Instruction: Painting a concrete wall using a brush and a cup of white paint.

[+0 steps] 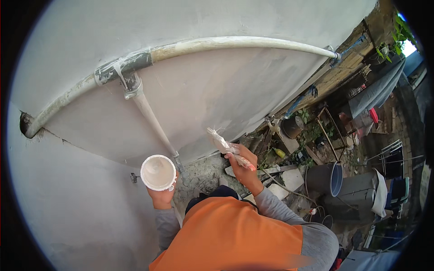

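My left hand (162,198) is closed around a white paint tub (158,173), held upright with pale paint coating its inside. In my right hand (246,169) is a paintbrush (221,142), its bristles caked white and pointing up and to the left, toward the wall. The brush is apart from both the tub and the wall. Ahead of me the wall (190,99) is pale, with a greyer patch right of the middle. A pipe (235,43) curves along it, joined by a dark tee fitting (129,65) streaked with white.
A thinner pipe (149,110) drops from the tee to the rough ground (199,174). On the right lie stone slabs (291,179) and a hose (285,187), with a dark bucket (327,178) and a large grey bin (355,198) beyond. Another wall (68,189) stands close on my left.
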Tool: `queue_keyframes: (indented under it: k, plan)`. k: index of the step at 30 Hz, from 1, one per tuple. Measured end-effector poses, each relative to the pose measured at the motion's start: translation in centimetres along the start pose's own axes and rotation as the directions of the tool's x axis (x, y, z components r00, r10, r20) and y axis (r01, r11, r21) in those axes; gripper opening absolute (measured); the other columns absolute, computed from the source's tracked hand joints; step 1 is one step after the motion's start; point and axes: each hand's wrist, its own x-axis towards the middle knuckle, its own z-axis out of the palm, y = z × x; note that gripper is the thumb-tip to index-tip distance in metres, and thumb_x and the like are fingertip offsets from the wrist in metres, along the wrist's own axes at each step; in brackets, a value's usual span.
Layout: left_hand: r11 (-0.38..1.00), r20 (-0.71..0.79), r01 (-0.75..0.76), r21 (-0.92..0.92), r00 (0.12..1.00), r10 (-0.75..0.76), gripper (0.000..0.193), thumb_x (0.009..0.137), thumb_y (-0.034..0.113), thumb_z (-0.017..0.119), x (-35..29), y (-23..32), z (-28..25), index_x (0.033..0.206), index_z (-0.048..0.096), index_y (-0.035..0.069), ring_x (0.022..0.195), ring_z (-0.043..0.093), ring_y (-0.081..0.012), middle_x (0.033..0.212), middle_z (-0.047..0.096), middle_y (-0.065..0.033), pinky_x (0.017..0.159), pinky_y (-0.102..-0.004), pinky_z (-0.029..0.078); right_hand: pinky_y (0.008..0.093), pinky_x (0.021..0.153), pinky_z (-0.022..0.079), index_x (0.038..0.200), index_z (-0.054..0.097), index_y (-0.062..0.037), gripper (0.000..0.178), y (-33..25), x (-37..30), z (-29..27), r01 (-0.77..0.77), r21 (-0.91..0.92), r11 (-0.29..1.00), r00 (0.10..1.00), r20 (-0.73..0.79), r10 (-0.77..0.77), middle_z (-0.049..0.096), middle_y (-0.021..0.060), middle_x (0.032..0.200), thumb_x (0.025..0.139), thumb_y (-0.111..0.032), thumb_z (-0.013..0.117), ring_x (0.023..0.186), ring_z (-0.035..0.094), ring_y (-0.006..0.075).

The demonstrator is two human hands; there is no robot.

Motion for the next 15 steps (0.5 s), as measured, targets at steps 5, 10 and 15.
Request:
queue_keyframes:
  k: [5, 10, 15]
  plan:
    - [1.000, -0.279, 0.005, -0.018, 0.960, -0.009, 0.043, 0.091, 0.039, 0.050, 2.5, -2.1, 0.9, 0.120, 0.057, 0.008, 0.098, 0.055, -0.0317, 0.111, 0.061, -0.0131, 0.086, -0.0459, 0.043, 0.0274, 0.074, 0.049, 0.099, 0.058, 0.0027, 0.019, -5.2, 0.9, -3.0, -0.446, 0.429, 0.786, 0.827, -0.139, 0.545, 0.067, 0.0106, 0.087, 0.096, -0.016, 0.058, 0.073, 0.063, 0.0142]
    - [0.950, -0.288, 0.194, 0.244, 0.950, -0.120, 0.056, 0.094, 0.057, 0.043, 5.1, -7.7, 3.7, 0.125, 0.054, 0.011, 0.100, 0.065, -0.0255, 0.115, 0.063, -0.0090, 0.067, -0.0408, 0.058, 0.0290, 0.067, 0.053, 0.098, 0.058, 0.0036, 0.018, -6.4, 0.4, -7.1, -0.269, 0.642, 0.718, 0.809, -0.254, 0.530, 0.066, 0.0132, 0.093, 0.094, -0.014, 0.058, 0.072, 0.064, 0.0173]
    - [0.874, -0.124, 0.428, 0.230, 0.904, -0.410, 0.052, 0.095, 0.052, 0.046, 6.4, -12.9, 4.4, 0.127, 0.055, 0.013, 0.117, 0.055, -0.0273, 0.125, 0.059, -0.0084, 0.099, -0.0452, 0.046, 0.0306, 0.068, 0.052, 0.095, 0.059, 0.0035, 0.017, -8.3, -1.4, -12.1, -0.189, 0.629, 0.754, 0.832, -0.306, 0.464, 0.066, 0.0150, 0.096, 0.091, -0.013, 0.061, 0.073, 0.065, 0.0188]
